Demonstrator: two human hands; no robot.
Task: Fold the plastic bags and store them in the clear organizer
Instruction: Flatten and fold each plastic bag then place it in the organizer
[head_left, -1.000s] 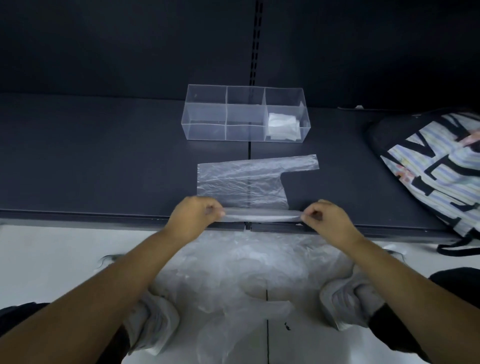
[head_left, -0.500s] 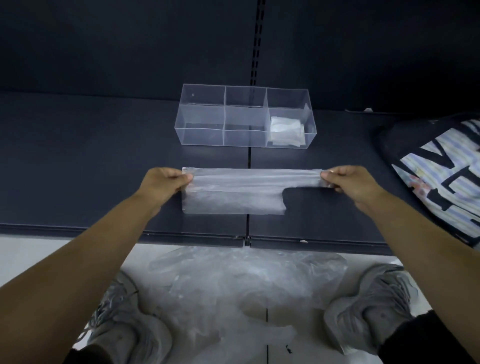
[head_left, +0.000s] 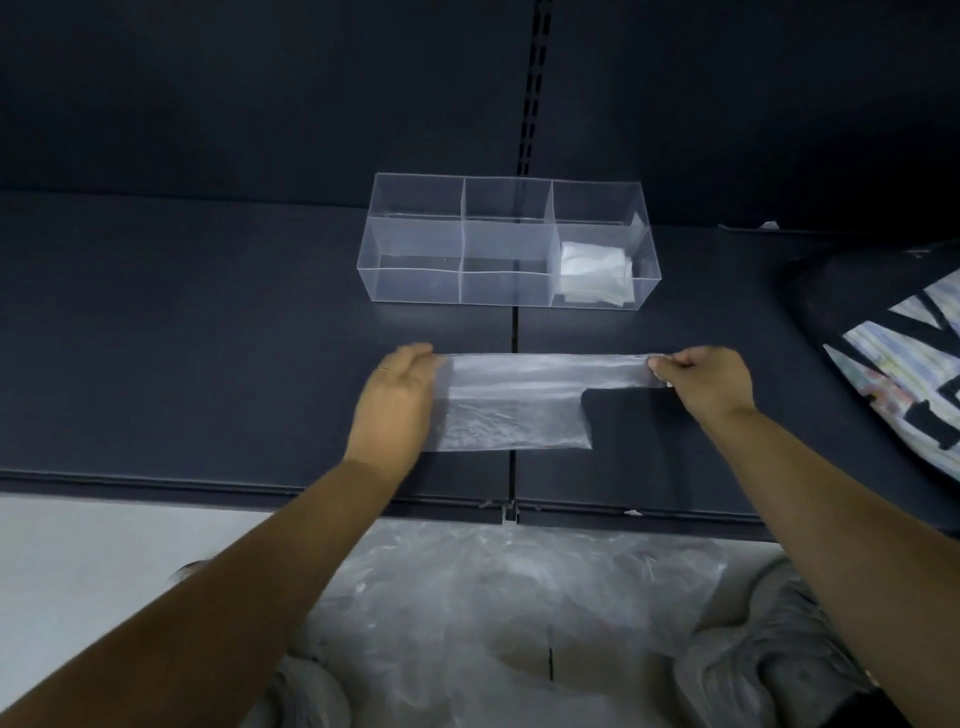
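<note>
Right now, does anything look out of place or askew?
Nothing stands out. The clear organizer sits square with folded bags in its right compartment; the plastic bag lies flat between the left hand and right hand.

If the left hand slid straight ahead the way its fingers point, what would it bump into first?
Most likely the organizer, near its left compartment. The left hand rests on the bag, fingers aimed away across the shelf, and only bare shelf shows between them.
</note>
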